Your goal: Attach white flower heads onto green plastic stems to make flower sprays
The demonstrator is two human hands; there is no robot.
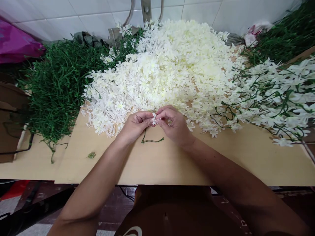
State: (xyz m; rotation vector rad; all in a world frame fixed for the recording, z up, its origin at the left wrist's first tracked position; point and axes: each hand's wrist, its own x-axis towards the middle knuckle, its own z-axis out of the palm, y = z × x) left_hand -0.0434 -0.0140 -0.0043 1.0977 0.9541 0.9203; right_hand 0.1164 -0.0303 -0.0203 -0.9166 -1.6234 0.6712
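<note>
Both hands meet over the table in the middle of the head view. My left hand (pixel 137 125) is closed in a pinch, and a green plastic stem (pixel 153 141) hangs bent from beneath its fingers. Between the fingertips shows a small white artificial flower (pixel 154 118), which my right hand (pixel 174 126) pinches from the other side. The joint between stem and flower is hidden by the fingers. Just beyond the hands lies a large heap of loose white flowers (pixel 167 72).
A pile of green stems (pixel 56 82) stands at the left, with a cardboard box (pixel 10 121) beside it. Stems with flowers on them (pixel 278 98) lie at the right, below more green stems (pixel 290 36). A small green scrap (pixel 91 155) is on the tan tabletop (pixel 172 167).
</note>
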